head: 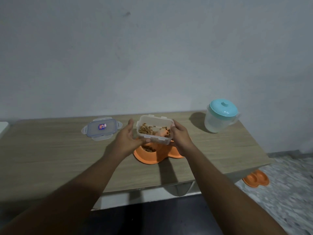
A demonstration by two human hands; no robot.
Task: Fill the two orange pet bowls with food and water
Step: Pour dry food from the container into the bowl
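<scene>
Orange double pet bowl (153, 156) sits on the wooden table (50, 150), and I use it as the landmark. Its left well already has brown kibble (149, 148) in it; the right well is mostly hidden behind my right hand, contents can't tell.

Clear plastic food container (155, 129) is held just above the bowl, tilted toward me, open top facing the camera. More kibble is piled in its left half, a few pieces on the right. My left hand (128, 141) grips the container's left end, thumb curled under the near left corner, fingers up along the side. My right hand (182, 139) clasps the right end, fingers wrapped around that side. Both hands are closed on the container, not loose.

Container lid (101, 128), clear with blue seal and a small sticker, lies flat on the table to the left of the bowl and a bit farther back, apart from it.

Translucent pitcher (220, 117) with a teal lid stands upright to the right of the bowl, farther back, near the table's right rear corner, well apart. Water level inside unclear.

Second orange double bowl (256, 179) lies on the floor, right of and below the landmark bowl, past the table's edge. It looks empty from here, though small in view.
</scene>
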